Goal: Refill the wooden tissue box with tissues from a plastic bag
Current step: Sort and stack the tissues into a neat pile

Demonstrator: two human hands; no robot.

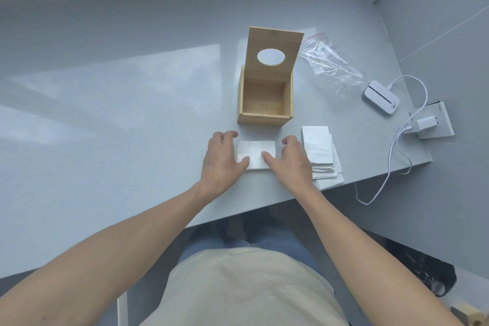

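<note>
Wooden and empty, the lid-up square tissue box stands just beyond a small stack of folded white tissues gripped at its sides by the left hand and right hand, with the clear plastic bag emptied at far right and a larger tissue pile waiting near right.

Left and right ends of folded tissues covered by left hand and right hand, near the front edge of the table. Left side of loose tissue pile concealed behind right hand. Left corner of plastic bag screened by raised lid. Print on white device too small to read. Wooden block cropped at lower right frame corner.
</note>
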